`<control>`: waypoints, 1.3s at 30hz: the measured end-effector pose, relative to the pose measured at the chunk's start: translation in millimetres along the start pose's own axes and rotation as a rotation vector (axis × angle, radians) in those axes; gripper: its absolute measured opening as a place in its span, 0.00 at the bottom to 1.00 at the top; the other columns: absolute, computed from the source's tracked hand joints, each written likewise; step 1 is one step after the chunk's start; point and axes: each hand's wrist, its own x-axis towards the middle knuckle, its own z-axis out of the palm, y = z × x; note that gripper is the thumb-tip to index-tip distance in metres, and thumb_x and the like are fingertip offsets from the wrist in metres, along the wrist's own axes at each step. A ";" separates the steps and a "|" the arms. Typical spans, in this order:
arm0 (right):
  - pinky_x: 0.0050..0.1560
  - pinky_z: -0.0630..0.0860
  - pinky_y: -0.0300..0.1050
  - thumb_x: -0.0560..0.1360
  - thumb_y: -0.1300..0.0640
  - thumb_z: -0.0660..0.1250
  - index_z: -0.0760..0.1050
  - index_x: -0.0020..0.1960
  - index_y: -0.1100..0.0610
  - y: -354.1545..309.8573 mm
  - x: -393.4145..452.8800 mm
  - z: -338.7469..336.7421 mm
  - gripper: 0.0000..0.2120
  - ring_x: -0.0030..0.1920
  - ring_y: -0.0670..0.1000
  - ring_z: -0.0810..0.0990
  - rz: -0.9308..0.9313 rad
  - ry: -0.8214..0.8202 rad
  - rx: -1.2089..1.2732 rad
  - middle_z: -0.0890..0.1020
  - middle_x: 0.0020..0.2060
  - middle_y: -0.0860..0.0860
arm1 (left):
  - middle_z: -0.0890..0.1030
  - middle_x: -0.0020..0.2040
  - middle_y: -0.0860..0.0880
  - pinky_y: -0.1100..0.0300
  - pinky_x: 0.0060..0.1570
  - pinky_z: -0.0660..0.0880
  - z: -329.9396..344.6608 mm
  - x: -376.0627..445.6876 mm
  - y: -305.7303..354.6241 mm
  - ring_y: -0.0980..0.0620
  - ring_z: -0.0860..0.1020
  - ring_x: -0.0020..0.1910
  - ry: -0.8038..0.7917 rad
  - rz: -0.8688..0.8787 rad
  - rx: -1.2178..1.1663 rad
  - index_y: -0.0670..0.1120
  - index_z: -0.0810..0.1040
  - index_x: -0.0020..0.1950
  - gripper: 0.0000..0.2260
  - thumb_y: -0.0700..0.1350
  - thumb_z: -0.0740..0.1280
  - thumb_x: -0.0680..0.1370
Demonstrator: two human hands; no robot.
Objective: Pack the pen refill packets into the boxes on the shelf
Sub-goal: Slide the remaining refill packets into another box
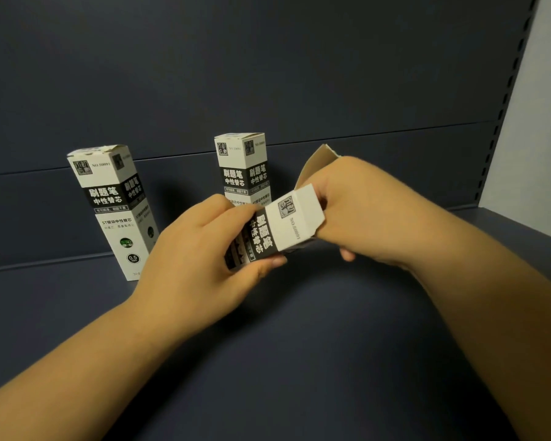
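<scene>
Box (275, 229): light thin card, crushable; hold its long sides.
Left hand (204, 249): gripping box's 8 o'clock end.
Right hand (360, 211): pinching its 2 o'clock flap end.

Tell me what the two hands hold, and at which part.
One black-and-white cardboard refill box: left hand grips its lower body, right hand its open top end.
</scene>
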 end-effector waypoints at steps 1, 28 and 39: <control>0.30 0.80 0.44 0.79 0.55 0.67 0.78 0.37 0.42 0.7 -0.5 -1.6 0.14 0.22 0.48 0.79 -0.011 0.001 0.018 0.84 0.42 0.41 | 0.66 0.48 0.61 0.72 0.42 0.63 -0.3 0.3 -1.1 0.60 0.66 0.44 -0.004 -0.006 0.002 0.49 0.76 0.65 0.25 0.63 0.66 0.74; 0.40 0.79 0.39 0.76 0.59 0.73 0.77 0.67 0.54 12.7 -8.3 11.3 0.20 0.32 0.52 0.80 -0.452 0.434 0.298 0.79 0.63 0.45 | 0.77 0.47 0.61 0.61 0.43 0.74 -6.3 -1.1 -1.3 0.60 0.76 0.47 0.063 -0.265 -0.306 0.62 0.75 0.64 0.24 0.68 0.66 0.71; 0.52 0.82 0.44 0.76 0.53 0.70 0.76 0.66 0.50 14.5 10.5 24.1 0.18 0.61 0.47 0.79 -0.262 0.341 0.679 0.77 0.64 0.46 | 0.82 0.54 0.50 0.40 0.47 0.81 -10.5 -1.7 9.1 0.40 0.83 0.46 0.053 -0.339 -0.805 0.67 0.61 0.75 0.36 0.59 0.73 0.70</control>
